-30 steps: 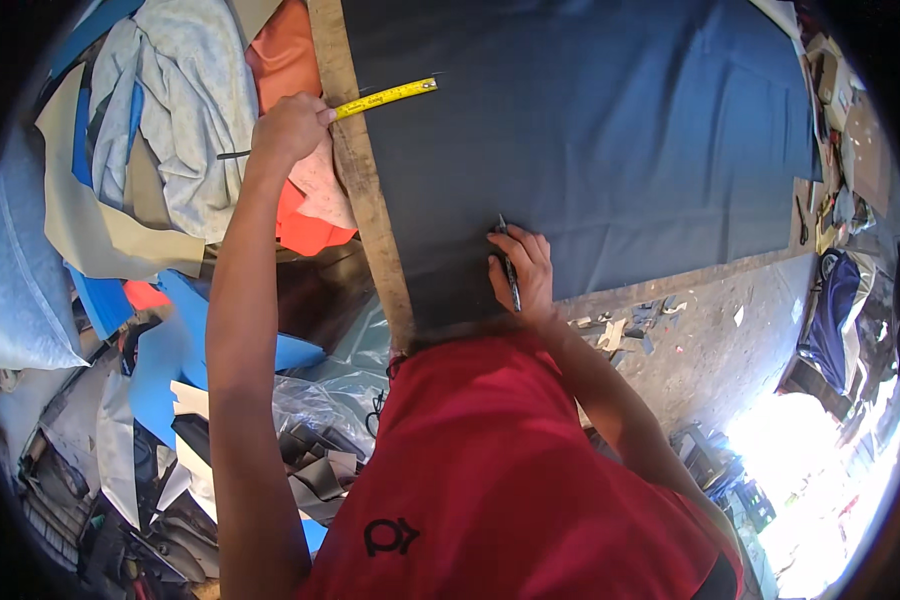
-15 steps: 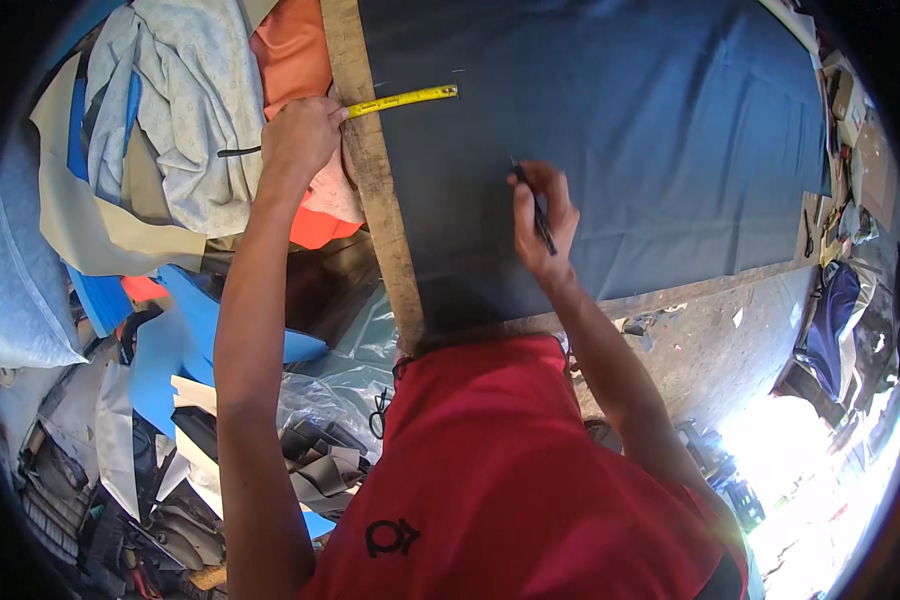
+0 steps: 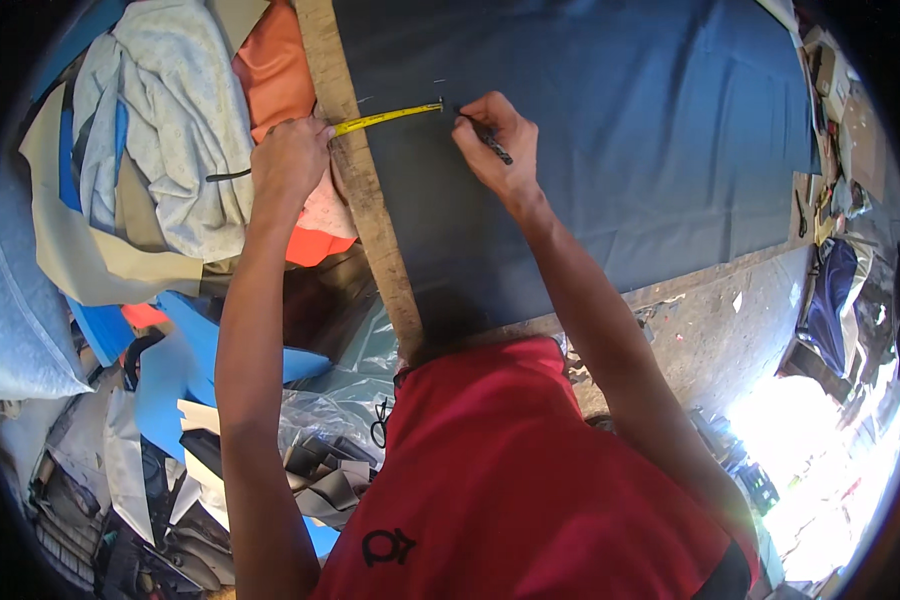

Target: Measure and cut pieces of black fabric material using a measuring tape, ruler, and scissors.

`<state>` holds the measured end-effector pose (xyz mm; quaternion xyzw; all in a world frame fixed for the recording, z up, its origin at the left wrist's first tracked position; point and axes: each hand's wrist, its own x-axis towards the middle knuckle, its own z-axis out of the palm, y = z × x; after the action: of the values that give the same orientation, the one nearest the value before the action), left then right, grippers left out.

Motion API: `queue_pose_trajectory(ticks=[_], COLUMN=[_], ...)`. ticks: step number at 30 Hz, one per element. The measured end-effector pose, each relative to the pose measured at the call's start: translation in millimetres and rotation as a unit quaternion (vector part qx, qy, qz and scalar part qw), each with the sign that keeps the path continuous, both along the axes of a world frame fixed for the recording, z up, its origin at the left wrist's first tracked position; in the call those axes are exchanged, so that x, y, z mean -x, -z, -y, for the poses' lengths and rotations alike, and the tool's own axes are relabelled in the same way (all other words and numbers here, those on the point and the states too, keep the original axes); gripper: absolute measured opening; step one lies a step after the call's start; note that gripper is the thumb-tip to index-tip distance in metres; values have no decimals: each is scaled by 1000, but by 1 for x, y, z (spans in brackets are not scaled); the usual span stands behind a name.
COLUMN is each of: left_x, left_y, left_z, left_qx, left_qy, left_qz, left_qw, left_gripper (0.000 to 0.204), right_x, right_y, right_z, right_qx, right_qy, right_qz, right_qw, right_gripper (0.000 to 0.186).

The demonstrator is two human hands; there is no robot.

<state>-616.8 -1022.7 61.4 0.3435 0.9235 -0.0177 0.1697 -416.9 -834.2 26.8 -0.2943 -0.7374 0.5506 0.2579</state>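
A large sheet of dark, smooth material (image 3: 590, 160) covers the wooden table in front of me. At its left edge my left hand (image 3: 290, 160) is closed around a tape measure; the yellow blade (image 3: 390, 116) reaches out to the right over the sheet, and the hand hides the case. A dark strap sticks out on the hand's left side. My right hand (image 3: 505, 145) grips a thin dark pen (image 3: 495, 145), its tip close to the blade's end. Short pale marks (image 3: 439, 81) show on the sheet just beyond the blade.
The table's bare wooden edge (image 3: 375, 220) runs along the sheet's left side. Left of it lie heaped fabrics: a pale grey cloth (image 3: 175, 120), orange material (image 3: 275, 70) and blue pieces (image 3: 170, 370). Clear plastic (image 3: 355, 350) lies beside my body, and clutter lines the far right.
My left hand and the tape have shifted slightly nearer to me. My right hand with the pen has moved up and left, to the end of the blade.
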Motion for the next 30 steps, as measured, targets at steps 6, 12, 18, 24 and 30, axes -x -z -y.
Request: queue_pose_trajectory(ticks=[6,12,18,24,30], left_x=[-6,-3,-8,-22,-103], left_y=[-3,1,1,-7,-31], left_z=[-5,-2,-2,26,49], left_qx=[-19,5,-18,-50,-119], left_qy=[6,8,6,9,-52], left_qz=[-13,-9,-15,-28,25], left_qw=[1000,1000,1000,998,991], left_gripper=[29,31,31,30,77], right_x=[6,13,10,-35,-185], right_y=[3,6,-5,-61,-55], right_z=[-2,0,2,23,27], right_qx=[-28,-32,-76,-108,-67], right_qy=[-8,-28,3,33,103], right_qz=[16,-10,-6,-15,15], right_qw=[999,999,997,993,992], right_gripper=[10,7,6,6,4])
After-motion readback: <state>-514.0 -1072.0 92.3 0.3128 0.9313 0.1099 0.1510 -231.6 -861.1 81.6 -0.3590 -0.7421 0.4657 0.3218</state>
